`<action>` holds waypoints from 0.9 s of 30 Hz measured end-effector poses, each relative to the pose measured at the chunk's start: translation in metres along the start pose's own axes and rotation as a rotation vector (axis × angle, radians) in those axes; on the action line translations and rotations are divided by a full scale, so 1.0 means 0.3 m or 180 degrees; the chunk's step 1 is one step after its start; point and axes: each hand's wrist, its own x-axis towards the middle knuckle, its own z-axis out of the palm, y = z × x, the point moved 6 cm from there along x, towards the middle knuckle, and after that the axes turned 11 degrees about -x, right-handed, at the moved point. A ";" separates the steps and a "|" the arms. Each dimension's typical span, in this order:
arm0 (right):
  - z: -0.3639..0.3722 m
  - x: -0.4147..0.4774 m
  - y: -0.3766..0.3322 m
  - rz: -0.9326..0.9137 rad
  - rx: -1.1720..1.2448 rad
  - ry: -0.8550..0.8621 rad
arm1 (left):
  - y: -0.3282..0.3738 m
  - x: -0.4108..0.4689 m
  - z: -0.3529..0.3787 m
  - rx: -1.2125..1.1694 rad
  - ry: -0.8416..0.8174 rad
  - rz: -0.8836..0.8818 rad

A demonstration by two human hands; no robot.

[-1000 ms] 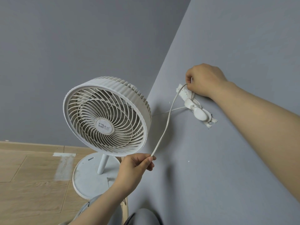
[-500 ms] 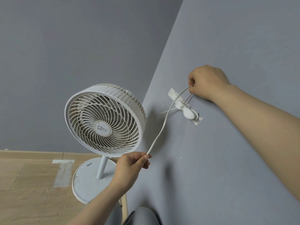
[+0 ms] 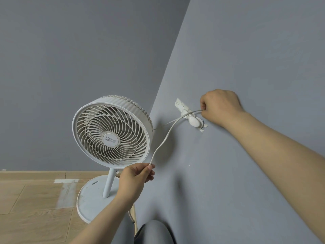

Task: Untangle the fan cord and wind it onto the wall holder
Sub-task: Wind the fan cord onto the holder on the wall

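Cord [image 3: 166,136], white: a slack arc over the grey wall [image 3: 246,59], crossing in front of the wall holder [image 3: 193,121].
Wall holder, white: fixed aslant to the wall.
Fan [image 3: 112,132], white, round base on the wood floor [image 3: 31,199]: at 9 o'clock of the holder, close to the wall.
Right hand [image 3: 219,106]: at 3 o'clock of the holder, arm outstretched, fingers curled, gripping the cord's upper end.
Left hand [image 3: 135,178]: at 7 o'clock, before the fan's stem, thumb and forefinger pinching the cord's lower part.

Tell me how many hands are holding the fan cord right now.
2. The left hand pinches the cord low, by the fan; the right hand grips it higher up, beside the wall holder.
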 end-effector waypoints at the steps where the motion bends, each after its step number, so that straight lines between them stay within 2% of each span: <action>1: 0.002 -0.012 -0.001 -0.0008 -0.0016 0.0017 | 0.010 -0.001 -0.001 -0.0003 0.0013 0.0015; 13: 0.020 -0.141 -0.040 -0.0402 -0.0029 0.0198 | 0.052 -0.038 -0.023 -0.0103 0.0157 0.0030; 21: 0.074 -0.212 -0.094 -0.0445 0.0204 -0.0015 | 0.076 -0.068 -0.017 -0.0138 0.0203 0.0102; 27: 0.141 -0.242 -0.170 -0.0714 -0.0236 -0.0387 | 0.070 -0.067 -0.039 -0.0198 0.0256 0.0069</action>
